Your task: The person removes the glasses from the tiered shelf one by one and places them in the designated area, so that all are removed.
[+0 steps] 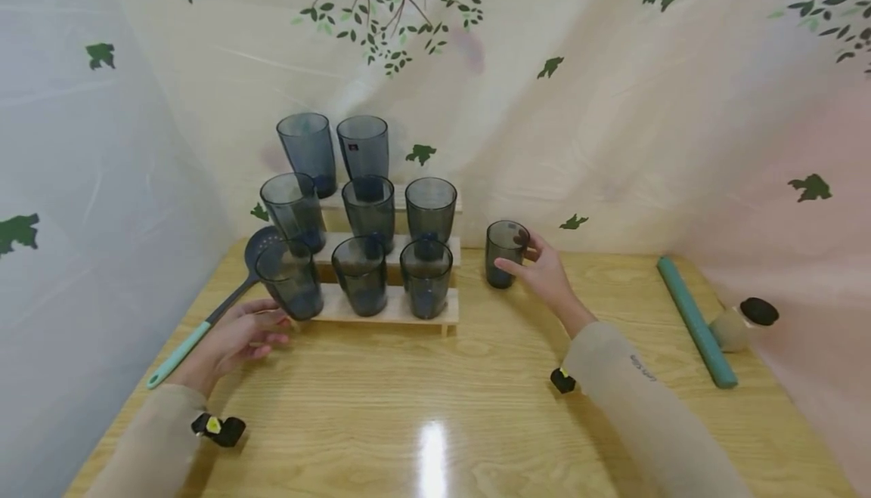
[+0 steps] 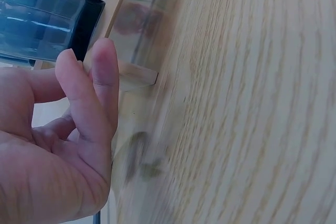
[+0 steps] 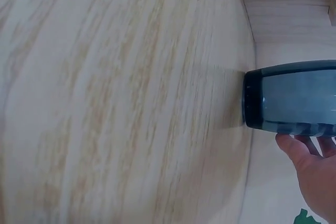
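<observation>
My right hand (image 1: 547, 283) grips a dark tinted drinking glass (image 1: 502, 260) from its right side, thumb in front and fingers behind. The glass is upright at the back of the table; whether its base touches the wood, I cannot tell. To its left is a three-tier wooden stand (image 1: 447, 303) with similar glasses: two on top, three on the middle tier, three on the bottom. My left hand (image 1: 238, 335) is by the bottom tier's left glass (image 1: 294, 286), fingers loosely bent and holding nothing. In the left wrist view its fingertips (image 2: 105, 56) are close to the stand; contact is unclear.
A slotted spoon (image 1: 227, 303) with a mint handle lies along the table's left side, partly behind my left hand. On the right are a green rod (image 1: 697, 324) and a beige jar with a black top (image 1: 738, 326). A leaf-patterned curtain (image 1: 544, 128) hangs behind the table.
</observation>
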`<state>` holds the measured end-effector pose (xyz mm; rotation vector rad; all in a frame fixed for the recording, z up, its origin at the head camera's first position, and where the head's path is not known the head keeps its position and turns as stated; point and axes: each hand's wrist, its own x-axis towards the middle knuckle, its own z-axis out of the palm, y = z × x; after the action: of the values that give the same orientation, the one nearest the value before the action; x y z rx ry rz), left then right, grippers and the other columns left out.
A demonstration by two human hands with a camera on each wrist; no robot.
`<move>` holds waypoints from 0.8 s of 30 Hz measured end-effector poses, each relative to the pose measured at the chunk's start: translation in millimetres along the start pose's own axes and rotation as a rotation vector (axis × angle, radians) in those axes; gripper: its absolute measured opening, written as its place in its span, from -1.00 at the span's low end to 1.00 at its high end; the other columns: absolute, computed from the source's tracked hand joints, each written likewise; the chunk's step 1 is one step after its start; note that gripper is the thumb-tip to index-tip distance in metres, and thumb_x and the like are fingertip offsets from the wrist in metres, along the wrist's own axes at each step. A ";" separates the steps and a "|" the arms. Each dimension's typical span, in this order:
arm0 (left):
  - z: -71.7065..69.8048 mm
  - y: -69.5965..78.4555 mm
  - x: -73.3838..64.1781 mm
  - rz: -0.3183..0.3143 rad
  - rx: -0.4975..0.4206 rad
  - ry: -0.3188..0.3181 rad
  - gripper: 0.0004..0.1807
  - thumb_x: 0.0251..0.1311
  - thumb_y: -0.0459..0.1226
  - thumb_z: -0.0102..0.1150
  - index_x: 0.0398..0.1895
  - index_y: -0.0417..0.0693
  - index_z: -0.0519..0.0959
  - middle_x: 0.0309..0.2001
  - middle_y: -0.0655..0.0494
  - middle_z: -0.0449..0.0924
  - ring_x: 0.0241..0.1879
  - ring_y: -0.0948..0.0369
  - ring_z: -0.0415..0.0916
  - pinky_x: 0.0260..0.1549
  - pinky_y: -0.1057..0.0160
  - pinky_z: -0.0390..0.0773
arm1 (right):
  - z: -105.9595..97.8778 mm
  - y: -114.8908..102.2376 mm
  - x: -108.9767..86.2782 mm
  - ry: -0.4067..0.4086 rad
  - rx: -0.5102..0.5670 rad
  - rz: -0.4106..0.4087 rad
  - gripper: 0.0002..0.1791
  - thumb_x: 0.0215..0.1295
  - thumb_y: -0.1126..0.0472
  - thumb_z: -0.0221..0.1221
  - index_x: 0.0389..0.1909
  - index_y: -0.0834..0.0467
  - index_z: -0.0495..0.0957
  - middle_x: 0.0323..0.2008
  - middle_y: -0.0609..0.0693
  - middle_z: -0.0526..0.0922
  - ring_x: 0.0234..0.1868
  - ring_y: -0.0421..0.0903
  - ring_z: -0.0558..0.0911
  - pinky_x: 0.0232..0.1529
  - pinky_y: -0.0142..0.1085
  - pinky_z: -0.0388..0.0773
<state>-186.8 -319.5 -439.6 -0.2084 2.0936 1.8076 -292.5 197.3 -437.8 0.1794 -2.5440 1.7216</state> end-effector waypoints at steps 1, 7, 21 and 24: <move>-0.1 1.3 -0.4 -0.003 0.000 0.002 -0.35 0.53 -0.17 0.05 0.49 -0.32 0.10 -0.09 0.13 0.62 -0.30 0.25 0.69 -0.49 0.39 0.61 | -0.2 1.2 -0.3 0.001 0.002 0.000 -0.02 0.13 -0.08 0.50 0.52 0.04 0.26 0.35 0.08 0.44 0.27 0.10 0.47 0.05 -0.05 0.55; -0.3 7.1 -1.6 -0.004 -0.005 -0.010 -0.34 0.52 -0.18 0.06 0.49 -0.34 0.09 -0.10 0.13 0.62 -0.32 0.26 0.69 -0.50 0.40 0.59 | -1.3 7.2 -2.1 0.015 -0.005 -0.019 -0.08 0.17 -0.01 0.49 0.49 0.09 0.27 0.32 0.13 0.46 0.24 0.13 0.50 0.12 0.01 0.52; -2.1 5.5 -3.3 -0.012 0.008 -0.021 -0.37 0.53 -0.17 0.04 0.46 -0.34 0.12 -0.09 0.14 0.64 -0.33 0.28 0.68 -0.52 0.41 0.59 | -2.9 5.0 -7.8 -0.015 -0.048 -0.015 0.01 0.19 -0.09 0.46 0.54 0.15 0.15 0.36 0.19 0.40 0.34 0.20 0.43 0.22 0.09 0.48; -2.7 4.4 -3.5 -0.007 0.015 -0.022 -0.38 0.54 -0.16 0.03 0.45 -0.34 0.14 -0.08 0.13 0.63 -0.33 0.28 0.68 -0.51 0.40 0.59 | -2.7 6.2 -6.8 -0.023 -0.044 -0.012 0.01 0.18 -0.10 0.46 0.53 0.14 0.16 0.35 0.19 0.40 0.35 0.20 0.43 0.20 0.09 0.50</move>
<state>-185.5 -321.8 -433.9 -0.1909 2.0887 1.7818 -286.6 202.5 -443.4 0.2121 -2.5891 1.6668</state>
